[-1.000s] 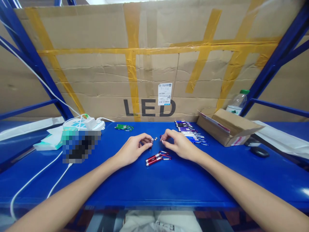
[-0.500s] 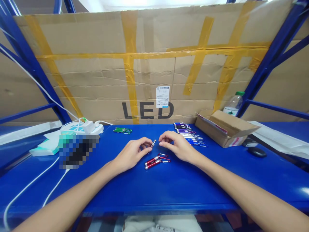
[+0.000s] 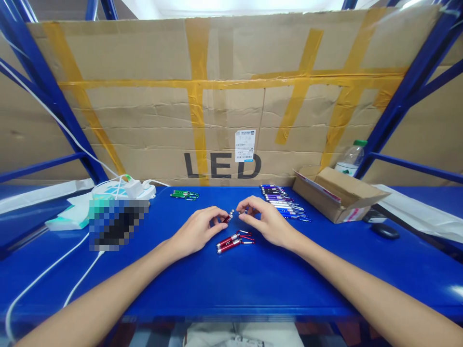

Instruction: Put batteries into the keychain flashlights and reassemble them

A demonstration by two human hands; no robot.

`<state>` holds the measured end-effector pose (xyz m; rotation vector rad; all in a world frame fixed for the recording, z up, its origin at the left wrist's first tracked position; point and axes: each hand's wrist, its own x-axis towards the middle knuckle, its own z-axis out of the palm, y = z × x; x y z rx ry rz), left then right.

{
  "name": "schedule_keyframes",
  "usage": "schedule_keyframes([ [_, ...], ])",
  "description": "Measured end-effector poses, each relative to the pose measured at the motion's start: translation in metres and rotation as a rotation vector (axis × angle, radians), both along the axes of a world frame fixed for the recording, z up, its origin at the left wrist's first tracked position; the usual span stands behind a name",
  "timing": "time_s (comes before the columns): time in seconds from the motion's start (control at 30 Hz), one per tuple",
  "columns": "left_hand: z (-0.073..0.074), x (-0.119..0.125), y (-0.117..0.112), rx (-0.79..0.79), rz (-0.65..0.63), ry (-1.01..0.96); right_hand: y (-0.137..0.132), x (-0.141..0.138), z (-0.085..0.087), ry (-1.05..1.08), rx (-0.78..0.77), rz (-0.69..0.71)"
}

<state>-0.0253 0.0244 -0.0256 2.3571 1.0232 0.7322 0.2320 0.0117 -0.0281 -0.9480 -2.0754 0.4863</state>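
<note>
In the middle of the table, my left hand [image 3: 201, 227] pinches a short red flashlight tube [image 3: 228, 219] between thumb and fingers. Small round silver pieces [image 3: 232, 212] show at the tube's upper end, too small to make out clearly. My right hand [image 3: 265, 218] is just to the right, its thumb and fingers curled together. A bit of shiny metal [image 3: 245, 211] shows between those fingers, mostly hidden. Just below the hands, two red keychain flashlights [image 3: 228, 243] with carabiner clips lie side by side.
Green keychain flashlights [image 3: 183, 194] lie at the back left. A row of purple, silver and blue flashlights [image 3: 280, 201] is behind my right hand. Farther right stand an open cardboard box [image 3: 342, 195], a bottle [image 3: 350, 158] and a black mouse [image 3: 385, 230]. A power strip [image 3: 148, 193] with cables is left.
The red tube in my left hand has turned so that more of it shows. My right fingers now have a bit of metal visible between them. The camera view shifted slightly.
</note>
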Motion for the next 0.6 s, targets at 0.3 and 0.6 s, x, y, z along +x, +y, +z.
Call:
schedule_keyframes([
  [0.3,0.0,0.001,-0.002,0.019,-0.043,-0.026,-0.012,-0.005,0.007,-0.054,0.084,0.058],
  [0.6,0.0,0.001,-0.005,0.059,-0.086,-0.03,-0.014,-0.006,0.006,-0.037,0.065,0.087],
])
